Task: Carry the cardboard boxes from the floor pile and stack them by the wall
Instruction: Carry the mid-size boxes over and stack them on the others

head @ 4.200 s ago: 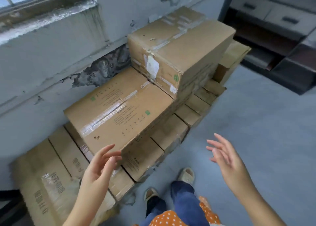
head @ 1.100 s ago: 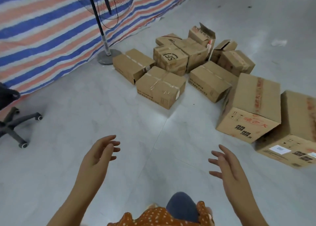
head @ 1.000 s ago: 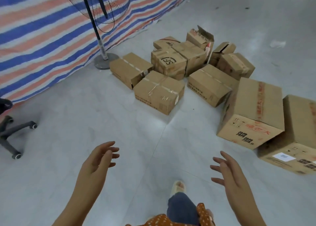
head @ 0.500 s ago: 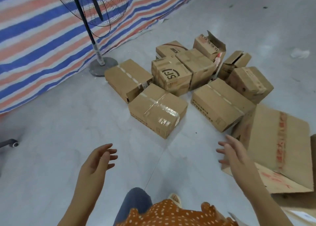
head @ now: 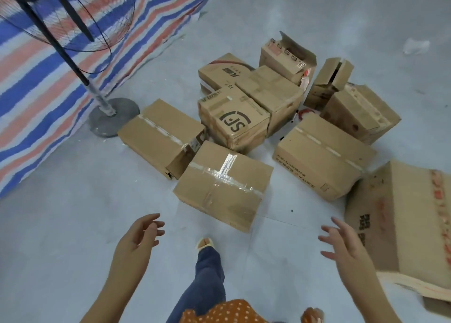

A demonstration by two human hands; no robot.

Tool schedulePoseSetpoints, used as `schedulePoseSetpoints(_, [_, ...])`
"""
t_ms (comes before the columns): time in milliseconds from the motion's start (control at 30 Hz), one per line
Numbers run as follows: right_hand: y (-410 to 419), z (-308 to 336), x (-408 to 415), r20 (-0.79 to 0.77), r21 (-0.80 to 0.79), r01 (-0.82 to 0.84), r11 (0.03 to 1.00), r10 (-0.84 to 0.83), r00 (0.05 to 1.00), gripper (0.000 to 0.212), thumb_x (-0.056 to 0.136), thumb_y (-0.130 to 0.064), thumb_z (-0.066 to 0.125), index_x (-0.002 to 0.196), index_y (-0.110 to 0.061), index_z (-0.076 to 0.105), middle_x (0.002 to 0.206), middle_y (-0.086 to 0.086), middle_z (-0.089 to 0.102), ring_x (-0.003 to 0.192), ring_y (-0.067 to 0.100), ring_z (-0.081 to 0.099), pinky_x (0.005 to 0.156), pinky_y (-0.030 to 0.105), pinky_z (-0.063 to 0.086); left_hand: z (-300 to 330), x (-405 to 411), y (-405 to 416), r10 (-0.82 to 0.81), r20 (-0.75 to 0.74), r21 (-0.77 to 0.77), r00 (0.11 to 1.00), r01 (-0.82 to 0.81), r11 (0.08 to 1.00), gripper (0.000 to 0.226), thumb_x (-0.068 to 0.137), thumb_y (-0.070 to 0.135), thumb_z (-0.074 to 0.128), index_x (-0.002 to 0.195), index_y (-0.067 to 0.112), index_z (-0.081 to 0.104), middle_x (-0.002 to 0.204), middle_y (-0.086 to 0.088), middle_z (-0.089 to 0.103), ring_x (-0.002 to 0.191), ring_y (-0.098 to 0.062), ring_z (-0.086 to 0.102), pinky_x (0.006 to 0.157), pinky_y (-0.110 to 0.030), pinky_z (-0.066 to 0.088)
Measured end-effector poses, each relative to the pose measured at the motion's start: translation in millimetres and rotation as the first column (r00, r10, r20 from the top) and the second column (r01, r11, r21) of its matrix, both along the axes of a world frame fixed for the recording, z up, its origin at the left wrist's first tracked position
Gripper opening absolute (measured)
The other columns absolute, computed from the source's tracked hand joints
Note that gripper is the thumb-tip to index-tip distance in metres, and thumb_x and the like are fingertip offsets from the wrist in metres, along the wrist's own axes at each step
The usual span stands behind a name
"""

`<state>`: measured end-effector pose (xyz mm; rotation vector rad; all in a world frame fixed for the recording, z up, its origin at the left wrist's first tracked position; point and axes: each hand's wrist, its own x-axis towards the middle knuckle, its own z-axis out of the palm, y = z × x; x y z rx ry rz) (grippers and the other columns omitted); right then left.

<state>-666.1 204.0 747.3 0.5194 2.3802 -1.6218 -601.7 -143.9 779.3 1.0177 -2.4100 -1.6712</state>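
The boxes (head: 244,117) lie in a loose pile on the floor (head: 61,225), several touching. The nearest box (head: 223,184), sealed with clear tape, sits at the front of the pile, just ahead of a slippered foot (head: 205,243). A large box (head: 402,222) lies tilted at the right edge. Left hand (head: 136,239) is raised near the nearest box, fingers loosely spread, holding nothing. Right hand (head: 346,247) is likewise empty, fingers apart, in front of the large box. A fan (head: 107,114) stands left of the pile, before a striped tarp (head: 36,103).
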Motion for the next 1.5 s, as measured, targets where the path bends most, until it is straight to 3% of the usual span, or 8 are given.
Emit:
schedulePoseSetpoints(300, [-96.7,-111.3,-118.0,0.326,0.073,0.039,0.997,-0.061,0.943,0.036,0.1,-0.033,0.039,0.134,-0.021,0.043,0.129,0.008,0.055,0.102,0.02,0.058,0.085,0.033,0.05,-111.2,-192.9,-110.7,-0.223,0.277,0.01,0.935,0.23,0.973,0.021,0.099,0.017,0.045,0.113,0.02,0.059,0.101,0.002,0.066,0.097,-0.016,0.064,0.088,-0.034,0.05])
schedulePoseSetpoints(667, [-127.9,-421.6,-196.8,0.617,0.145,0.218,0.965,-0.26,0.743,0.038,0.1,-0.026,0.04,0.134,-0.008,0.044,0.13,0.014,0.052,0.103,0.023,0.053,0.094,0.042,0.047,-446.4,-299.0,-158.9,-0.289,0.67,-0.078,0.684,0.452,0.889,0.037,0.097,0.02,0.045,0.132,0.009,0.049,0.126,-0.013,0.056,0.114,-0.03,0.053,0.089,-0.032,0.038])
schedulePoseSetpoints(767, [-134.5,-494.6,-196.9,0.626,0.232,0.176,0.957,-0.285,0.725,0.052,0.1,-0.032,0.039,0.147,-0.014,0.028,0.146,0.01,0.039,0.123,0.028,0.044,0.104,0.039,0.034,-517.7,-309.8,-165.4,-0.243,0.696,-0.197,0.675,0.506,0.84,0.044,0.095,0.017,0.045,0.137,0.003,0.041,0.136,-0.019,0.046,0.123,-0.035,0.045,0.096,-0.041,0.038])
schedulePoseSetpoints(833, [-139.4,-531.7,-191.8,0.629,0.242,0.16,0.957,-0.28,0.725,0.056,0.099,-0.035,0.039,0.149,-0.015,0.023,0.15,0.008,0.035,0.132,0.027,0.039,0.1,0.035,0.033,-555.7,-317.5,-173.7,-0.187,0.711,-0.268,0.678,0.507,0.819,0.043,0.093,0.014,0.047,0.131,-0.004,0.04,0.135,-0.024,0.043,0.122,-0.039,0.044,0.096,-0.047,0.038])
schedulePoseSetpoints(933, [-143.0,-568.1,-179.7,0.611,0.272,0.154,0.95,-0.294,0.735,0.044,0.099,-0.029,0.034,0.139,-0.011,0.038,0.126,0.007,0.053,0.104,0.025,0.051,0.076,0.029,0.039,-592.8,-323.6,-184.9,-0.128,0.739,-0.256,0.661,0.452,0.855,0.044,0.092,0.018,0.05,0.128,-0.005,0.04,0.131,-0.024,0.047,0.117,-0.041,0.048,0.094,-0.047,0.041])
schedulePoseSetpoints(1100, [-135.1,-570.6,-181.8,0.561,0.364,0.187,0.912,-0.375,0.738,0.024,0.096,-0.023,0.035,0.073,-0.02,0.036,0.069,-0.001,0.037,0.068,0.023,0.037,0.048,0.028,0.026,-592.1,-328.7,-187.6,-0.007,0.741,-0.297,0.672,0.336,0.894,0.04,0.097,0.027,0.039,0.123,-0.002,0.048,0.113,-0.018,0.052,0.115,-0.038,0.05,0.083,-0.038,0.039])
schedulePoseSetpoints(1267, [-103.5,-510.1,-217.9,0.435,0.475,0.197,0.858,-0.423,0.795,0.038,0.099,-0.036,0.036,0.094,-0.001,0.051,0.089,0.012,0.051,0.083,0.028,0.047,0.066,0.033,0.032,-540.6,-318.6,-184.2,-0.077,0.649,-0.385,0.757,0.413,0.826,0.044,0.099,0.035,0.034,0.069,0.005,0.041,0.068,-0.012,0.046,0.072,-0.03,0.046,0.055,-0.033,0.031])
schedulePoseSetpoints(1500, [-79.7,-394.1,-244.7,0.371,0.525,0.091,0.846,-0.324,0.871,0.044,0.098,-0.038,0.038,0.07,-0.004,0.042,0.07,0.014,0.046,0.07,0.03,0.043,0.064,0.038,0.036,-426.2,-289.9,-172.5,-0.093,0.563,-0.382,0.821,0.359,0.852,0.042,0.096,0.03,0.04,0.061,0.009,0.035,0.058,-0.009,0.037,0.059,-0.024,0.035,0.052,-0.032,0.024])
